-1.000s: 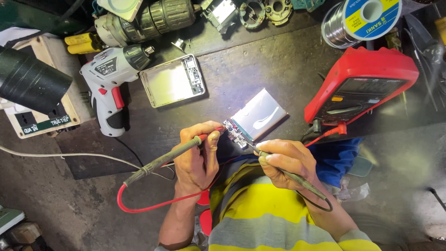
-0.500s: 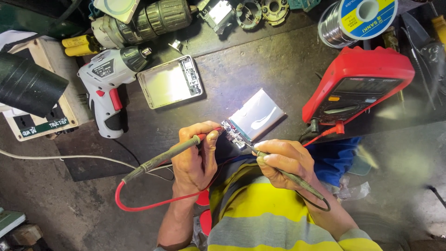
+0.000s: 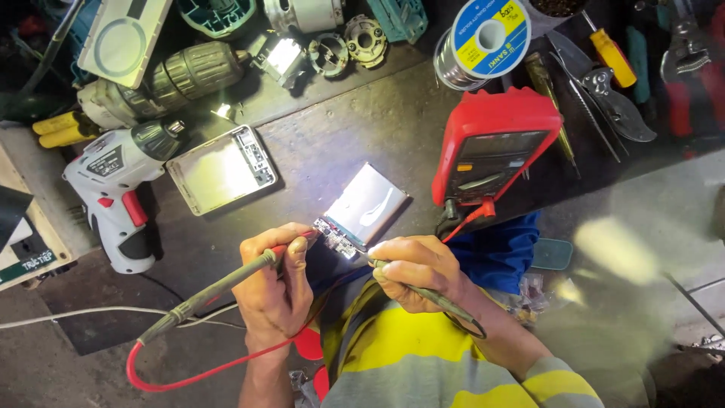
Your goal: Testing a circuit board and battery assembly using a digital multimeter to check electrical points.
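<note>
Left hand (image 3: 273, 291) pinches a probe (image 3: 226, 283) with a red lead; right hand (image 3: 415, 270) pinches a second probe (image 3: 423, 291). Both tips sit on the small circuit board (image 3: 334, 236) at the silver battery pack (image 3: 368, 204), frame centre. Red meter (image 3: 491, 143) beyond, upper right of the table (image 3: 340, 136).

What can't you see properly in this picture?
Head view only:
- Meter screen: reading washed out by glare.
- Silver battery pack: surface detail lost in bright light.
- Probe tips: too small, and partly behind the left hand and right hand.
- Red lead: its end hidden under the arm.
</note>
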